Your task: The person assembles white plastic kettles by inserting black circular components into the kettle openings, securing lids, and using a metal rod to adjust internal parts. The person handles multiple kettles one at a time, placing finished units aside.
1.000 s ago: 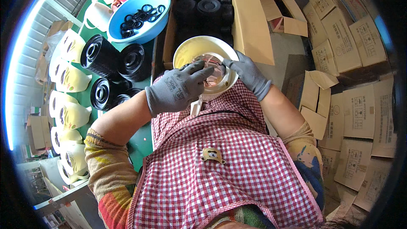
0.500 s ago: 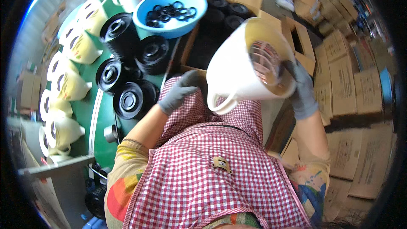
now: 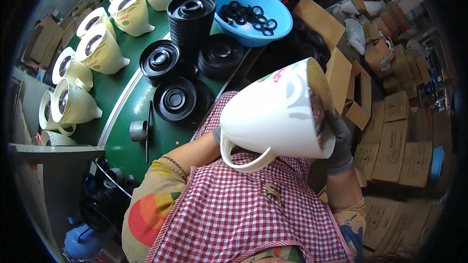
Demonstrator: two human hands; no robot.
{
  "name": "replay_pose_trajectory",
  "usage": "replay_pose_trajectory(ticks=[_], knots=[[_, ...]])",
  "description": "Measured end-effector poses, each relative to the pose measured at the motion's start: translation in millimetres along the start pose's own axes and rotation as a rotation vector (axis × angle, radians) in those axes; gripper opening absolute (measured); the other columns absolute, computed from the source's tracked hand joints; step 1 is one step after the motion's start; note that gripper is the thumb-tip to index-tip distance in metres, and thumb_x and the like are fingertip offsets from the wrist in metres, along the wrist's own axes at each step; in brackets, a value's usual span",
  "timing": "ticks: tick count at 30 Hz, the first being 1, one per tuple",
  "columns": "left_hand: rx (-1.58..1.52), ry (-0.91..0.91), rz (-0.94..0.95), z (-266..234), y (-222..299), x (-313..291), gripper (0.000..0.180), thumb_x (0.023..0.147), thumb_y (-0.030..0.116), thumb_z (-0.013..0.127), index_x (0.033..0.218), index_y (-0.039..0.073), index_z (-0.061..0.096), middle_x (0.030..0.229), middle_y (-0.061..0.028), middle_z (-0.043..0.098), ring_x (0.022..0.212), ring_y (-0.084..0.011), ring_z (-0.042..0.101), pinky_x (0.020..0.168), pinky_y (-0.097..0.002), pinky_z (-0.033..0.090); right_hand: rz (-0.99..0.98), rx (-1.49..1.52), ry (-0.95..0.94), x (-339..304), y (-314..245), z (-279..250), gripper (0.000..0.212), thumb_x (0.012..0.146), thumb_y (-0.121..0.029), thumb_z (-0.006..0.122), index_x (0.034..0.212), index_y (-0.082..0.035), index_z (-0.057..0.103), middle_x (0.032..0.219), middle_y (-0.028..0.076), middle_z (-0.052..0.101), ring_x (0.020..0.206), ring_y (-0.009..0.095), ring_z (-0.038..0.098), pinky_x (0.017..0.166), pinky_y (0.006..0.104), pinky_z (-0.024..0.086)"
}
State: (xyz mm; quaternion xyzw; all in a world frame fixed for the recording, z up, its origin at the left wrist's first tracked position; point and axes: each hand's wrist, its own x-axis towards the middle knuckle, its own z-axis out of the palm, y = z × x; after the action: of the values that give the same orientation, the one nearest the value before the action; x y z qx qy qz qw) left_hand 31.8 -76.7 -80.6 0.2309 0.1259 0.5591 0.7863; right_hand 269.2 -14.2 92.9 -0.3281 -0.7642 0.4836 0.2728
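Note:
A white thermos jug [image 3: 265, 117] lies tilted on its side in front of my lap, with its handle [image 3: 246, 165] toward me and its wide open end facing right. Inside that opening, part of a shiny liner [image 3: 317, 109] shows. My right hand [image 3: 340, 143], in a grey glove, grips the rim of the open end, its fingers partly inside. Of my left hand [image 3: 217, 136] only the grey glove's edge is visible; the jug hides its fingers. Nearest to the jug on the left are stacks of round black lids [image 3: 175, 100].
Several cream jugs [image 3: 100, 51] stand along the green table [image 3: 122, 139]. A blue basin [image 3: 280, 39] holds black rings [image 3: 257, 17]. A small metal cup [image 3: 138, 130] and a dark rod [image 3: 148, 141] lie near the table edge. Open cartons [image 3: 358, 85] and stacked boxes [image 3: 390, 139] are at right.
The jug has come lower and nearer my body, and its opening has turned to the right. My left hand, open beside it before, is now behind it. The whole view has swung left.

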Motion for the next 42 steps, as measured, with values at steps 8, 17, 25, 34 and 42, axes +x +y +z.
replay_pose_trajectory(ticks=[8, 17, 25, 34, 42], knots=[[-0.089, 0.084, 0.064, 7, -2, -25, 0.075, 0.085, 0.029, 0.075, 0.146, 0.002, 0.04, 0.138, -0.0136, 0.054, 0.125, -0.0281, 0.052, 0.107, -0.0423, 0.042, 0.355, 0.622, -0.104, 37, -16, 29, 0.051, 0.104, -0.025, 0.042, 0.147, 0.002, 0.038, 0.136, 0.02, 0.055, 0.121, 0.026, 0.059, 0.105, 0.0381, 0.047], [-0.103, 0.44, 0.304, -31, 77, -125, 0.071, 0.088, 0.031, 0.072, 0.144, 0.001, 0.042, 0.135, -0.0135, 0.056, 0.122, -0.0279, 0.054, 0.104, -0.0421, 0.044, 0.281, 0.431, -0.091, 145, 28, 79, 0.078, 0.098, -0.05, 0.053, 0.152, 0.002, 0.03, 0.149, 0.019, 0.044, 0.137, 0.028, 0.043, 0.112, 0.0355, 0.033], [-0.13, 0.809, 0.452, -36, 101, -254, 0.067, 0.09, 0.033, 0.069, 0.142, 0.001, 0.044, 0.132, -0.0133, 0.058, 0.119, -0.0276, 0.055, 0.102, -0.042, 0.046, 0.451, 0.147, 0.124, 259, 156, 206, 0.065, 0.091, -0.044, 0.063, 0.133, 0.004, 0.054, 0.134, 0.026, 0.057, 0.126, 0.036, 0.054, 0.104, 0.0379, 0.041], [-0.107, 0.859, 0.427, -35, 114, -253, 0.062, 0.092, 0.034, 0.066, 0.141, 0.001, 0.045, 0.129, -0.0131, 0.059, 0.115, -0.0274, 0.057, 0.1, -0.0418, 0.047, 0.549, 0.097, 0.264, 271, 143, 203, 0.033, 0.085, -0.027, 0.049, 0.093, -0.003, 0.07, 0.091, 0.021, 0.068, 0.085, 0.037, 0.062, 0.079, 0.0433, 0.048], [-0.049, 0.827, 0.39, -26, 130, -229, 0.059, 0.094, 0.036, 0.063, 0.139, 0.001, 0.047, 0.126, -0.0129, 0.061, 0.113, -0.0271, 0.059, 0.098, -0.0416, 0.049, 0.496, -0.111, 0.205, 259, 126, 187, 0.038, 0.085, -0.034, 0.048, 0.104, -0.01, 0.071, 0.106, 0.022, 0.068, 0.099, 0.043, 0.063, 0.089, 0.0459, 0.048]])
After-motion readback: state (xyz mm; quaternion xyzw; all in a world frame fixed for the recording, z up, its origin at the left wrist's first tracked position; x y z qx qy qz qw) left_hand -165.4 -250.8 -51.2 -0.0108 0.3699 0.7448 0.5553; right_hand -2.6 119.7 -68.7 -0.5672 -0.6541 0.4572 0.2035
